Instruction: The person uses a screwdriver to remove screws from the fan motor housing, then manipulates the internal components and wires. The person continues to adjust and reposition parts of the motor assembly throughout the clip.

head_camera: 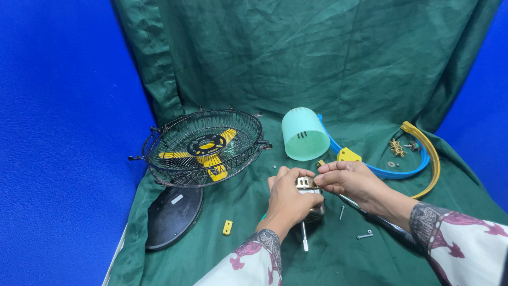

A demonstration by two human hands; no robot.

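Gripping a small metal fan motor (308, 197) with my left hand (288, 198), I have my fingers curled closed around its body, so most of it is hidden; only its silvery top and the shaft sticking out toward me show. My right hand (349, 180) comes in from the right, its fingertips (320, 178) pinched together right at the motor's top edge. They touch it, but I cannot tell whether a small part sits between them. The motor is held just above the green cloth (338, 69), near the middle of it.

To my left a black wire fan guard (203, 145) with yellow blades (209, 153) inside it leans on a black oval base plate (172, 214). A small yellow clip (227, 228) lies near that plate. Behind my hands a pale green cylindrical cover (304, 135) lies on its side, with a small yellow block (348, 155) just beside it. A blue curved band (381, 170) and a yellow curved band (429, 159) arc together on the right, small brass-coloured parts (397, 148) inside their curve. Loose screws (364, 235) lie on the cloth close to my right wrist.
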